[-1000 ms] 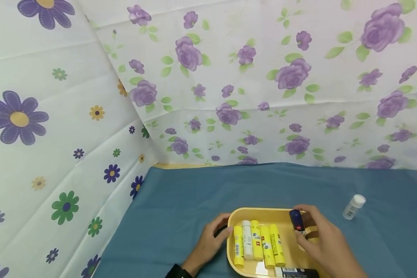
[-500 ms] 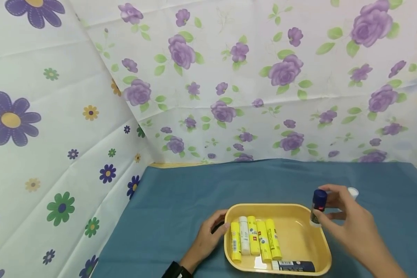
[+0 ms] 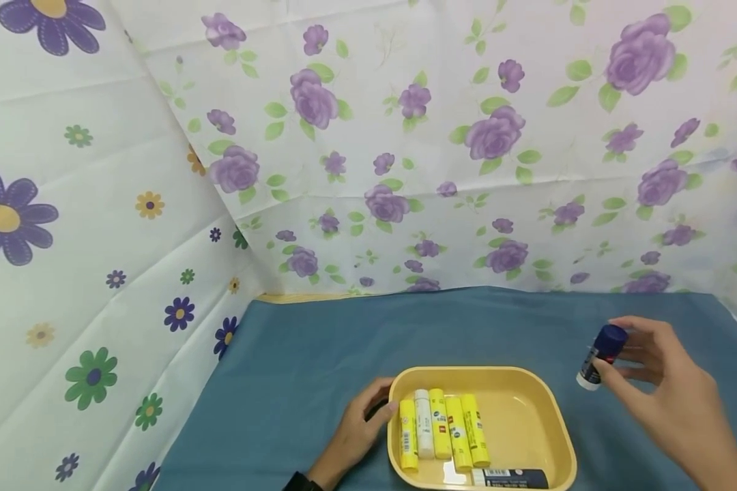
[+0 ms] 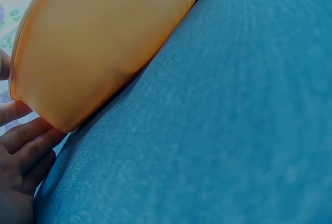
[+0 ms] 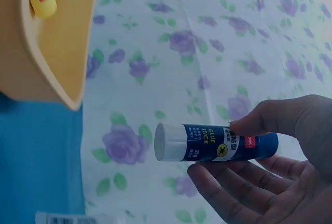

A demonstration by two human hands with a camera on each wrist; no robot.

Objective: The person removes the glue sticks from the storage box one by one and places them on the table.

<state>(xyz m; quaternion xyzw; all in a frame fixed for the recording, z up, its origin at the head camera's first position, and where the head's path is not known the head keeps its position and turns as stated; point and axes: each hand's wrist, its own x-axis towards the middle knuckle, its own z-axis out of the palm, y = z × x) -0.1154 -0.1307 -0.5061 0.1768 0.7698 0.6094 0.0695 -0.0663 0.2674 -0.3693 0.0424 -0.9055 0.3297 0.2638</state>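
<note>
In the head view my right hand holds a dark blue glue stick with a white end, tilted in the air to the right of the yellow tray. The right wrist view shows the glue stick pinched between thumb and fingers, its "GLUE STICK" label facing the camera. My left hand grips the tray's left rim, thumb on the edge and fingers along the outer wall. In the left wrist view those fingers touch the tray's underside corner.
Several yellow glue sticks and a white one lie side by side in the tray's left half. A dark blue stick lies along its front. A white object with a barcode shows at the right wrist view's lower edge. Blue cloth covers the table.
My right hand has lifted the dark blue glue stick out of the tray and carried it right, beyond the rim. It now hides the white-capped stick on the cloth. The left hand stays at the tray.
</note>
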